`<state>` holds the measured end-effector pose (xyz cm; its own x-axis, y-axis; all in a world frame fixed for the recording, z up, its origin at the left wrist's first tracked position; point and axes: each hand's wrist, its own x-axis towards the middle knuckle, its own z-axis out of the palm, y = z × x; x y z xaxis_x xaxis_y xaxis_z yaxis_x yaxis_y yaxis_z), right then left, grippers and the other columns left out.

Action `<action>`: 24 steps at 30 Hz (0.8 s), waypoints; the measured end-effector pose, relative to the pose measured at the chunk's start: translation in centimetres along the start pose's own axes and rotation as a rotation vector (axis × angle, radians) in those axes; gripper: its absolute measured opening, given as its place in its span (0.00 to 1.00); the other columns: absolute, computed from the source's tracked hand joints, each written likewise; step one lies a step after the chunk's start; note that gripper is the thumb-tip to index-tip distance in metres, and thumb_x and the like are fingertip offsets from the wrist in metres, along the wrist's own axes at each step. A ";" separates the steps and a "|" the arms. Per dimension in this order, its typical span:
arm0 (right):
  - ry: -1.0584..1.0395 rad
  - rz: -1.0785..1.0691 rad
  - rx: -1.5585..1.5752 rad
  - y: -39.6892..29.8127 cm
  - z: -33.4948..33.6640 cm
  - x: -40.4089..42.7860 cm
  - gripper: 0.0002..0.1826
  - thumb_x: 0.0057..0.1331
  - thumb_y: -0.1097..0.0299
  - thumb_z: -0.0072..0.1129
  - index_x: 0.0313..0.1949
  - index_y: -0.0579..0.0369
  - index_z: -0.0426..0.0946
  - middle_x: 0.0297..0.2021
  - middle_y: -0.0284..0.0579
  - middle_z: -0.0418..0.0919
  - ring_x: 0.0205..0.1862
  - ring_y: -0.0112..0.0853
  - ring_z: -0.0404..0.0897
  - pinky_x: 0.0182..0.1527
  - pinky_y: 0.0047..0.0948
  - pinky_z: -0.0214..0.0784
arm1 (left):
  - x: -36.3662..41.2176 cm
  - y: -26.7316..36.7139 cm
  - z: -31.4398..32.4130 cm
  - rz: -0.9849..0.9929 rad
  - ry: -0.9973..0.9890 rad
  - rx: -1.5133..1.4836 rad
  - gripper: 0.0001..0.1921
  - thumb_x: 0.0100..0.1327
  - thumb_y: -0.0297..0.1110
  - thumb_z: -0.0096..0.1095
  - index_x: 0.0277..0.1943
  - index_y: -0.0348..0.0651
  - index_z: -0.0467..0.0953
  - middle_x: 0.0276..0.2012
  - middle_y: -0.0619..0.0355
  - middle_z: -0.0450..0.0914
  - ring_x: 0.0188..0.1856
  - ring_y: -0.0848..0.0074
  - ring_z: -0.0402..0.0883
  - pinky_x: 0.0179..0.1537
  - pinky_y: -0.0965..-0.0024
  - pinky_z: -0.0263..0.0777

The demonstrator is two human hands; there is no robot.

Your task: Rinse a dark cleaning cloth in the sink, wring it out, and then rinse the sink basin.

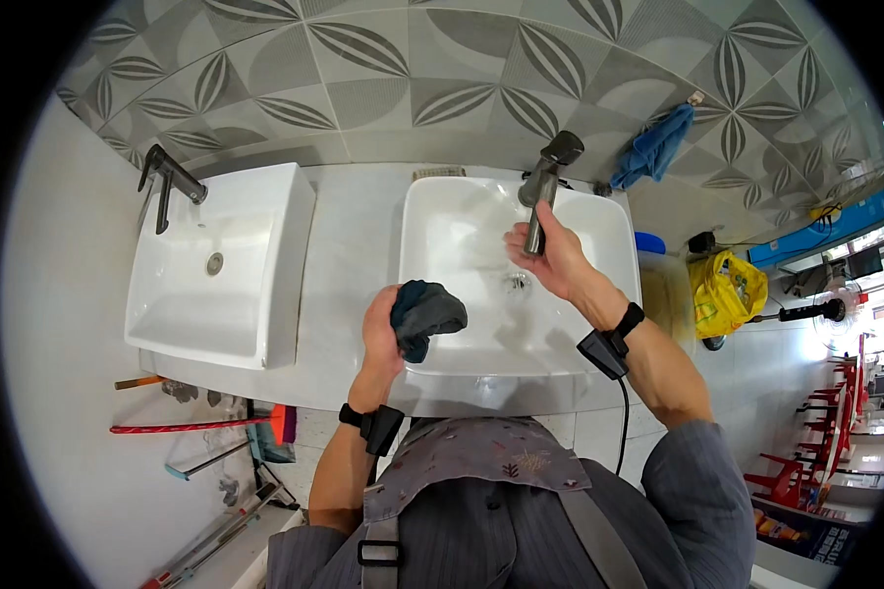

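My left hand (381,327) grips a bunched dark grey and teal cloth (429,318) above the left front rim of the right-hand white washbasin (471,250). My right hand (556,258) is at the spout of the dark metal faucet (546,191). Its palm faces up, with the thumb to one side of the spout and slightly blurred fingers on the other; it holds nothing. Below the spout, the basin's drain (518,283) shows near this hand. Whether water is running is hard to tell.
A second white washbasin (206,280) with a dark faucet (173,180) stands left on the counter (339,258). A blue cloth (656,147) hangs on the tiled wall. To the right is a yellow bag (728,294). A red-handled broom (199,425) and other cleaning tools lean at lower left.
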<state>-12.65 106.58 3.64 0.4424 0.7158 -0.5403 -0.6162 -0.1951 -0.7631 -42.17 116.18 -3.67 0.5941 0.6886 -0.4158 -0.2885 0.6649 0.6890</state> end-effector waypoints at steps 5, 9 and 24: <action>0.002 0.036 -0.106 -0.5 0.3 -0.4 0.36 0.78 0.35 0.46 0.50 0.65 0.76 0.44 0.55 0.84 0.44 0.40 0.85 0.51 0.38 0.80 | -0.2 -0.1 0.0 0.059 -0.035 -0.001 0.17 0.77 0.45 0.52 0.52 0.40 0.81 0.43 0.57 0.87 0.39 0.74 0.86 0.37 0.71 0.79; 0.001 0.044 -0.213 -0.8 0.0 -0.3 0.38 0.76 0.33 0.46 0.48 0.66 0.79 0.41 0.54 0.85 0.43 0.41 0.87 0.47 0.38 0.82 | -0.4 0.1 0.6 0.050 -0.038 0.016 0.17 0.77 0.45 0.52 0.52 0.41 0.80 0.43 0.57 0.87 0.39 0.75 0.86 0.37 0.71 0.79; -0.034 0.070 -0.377 -1.4 -0.8 0.0 0.39 0.75 0.31 0.48 0.43 0.63 0.82 0.39 0.46 0.86 0.39 0.35 0.86 0.45 0.32 0.81 | -0.2 -0.1 0.3 0.059 -0.061 -0.012 0.18 0.78 0.45 0.51 0.53 0.39 0.80 0.44 0.55 0.87 0.42 0.72 0.87 0.41 0.69 0.81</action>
<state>-11.31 106.36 4.40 0.3818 0.7127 -0.5885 -0.3581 -0.4729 -0.8050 -42.10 115.88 -3.49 0.6207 0.7078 -0.3373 -0.3332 0.6276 0.7037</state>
